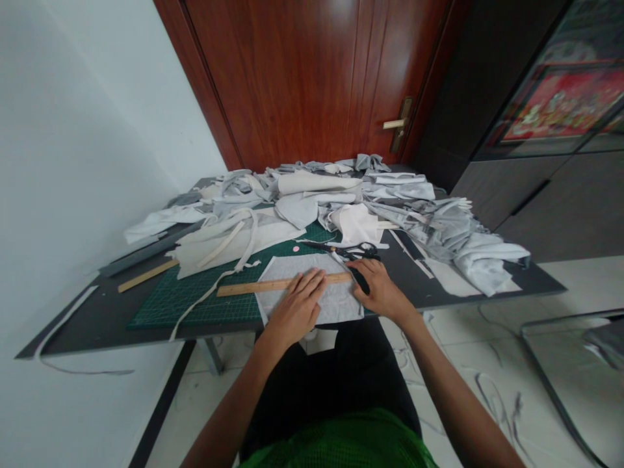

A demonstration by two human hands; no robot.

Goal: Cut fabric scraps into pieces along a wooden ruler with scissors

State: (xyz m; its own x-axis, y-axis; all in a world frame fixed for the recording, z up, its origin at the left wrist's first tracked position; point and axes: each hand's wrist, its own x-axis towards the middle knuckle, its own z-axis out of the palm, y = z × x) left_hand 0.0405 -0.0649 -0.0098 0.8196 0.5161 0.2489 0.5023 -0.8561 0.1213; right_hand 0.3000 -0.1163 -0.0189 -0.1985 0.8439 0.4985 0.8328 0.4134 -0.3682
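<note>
A light grey piece of fabric [336, 307] lies over the front edge of the green cutting mat [195, 312]. Across it runs a wooden ruler [238, 288], slightly tilted. My left hand [299, 302] is laid flat on the ruler and fabric, fingers stretched out and close together. At the ruler's right end, my right hand [375, 286] is closed around a slim tool with a black handle [359, 279]; its exact kind is unclear. Just beyond that hand, black-handled scissors [363, 249] lie on the mat.
Heaped grey and white fabric [316, 188] covers the back of the table [424, 286]. A second wooden strip [146, 276], long cloth strips [195, 302] and a small pink disc [296, 249] lie around. A brown door [312, 84] stands behind; a metal-framed chair [541, 364] is at right.
</note>
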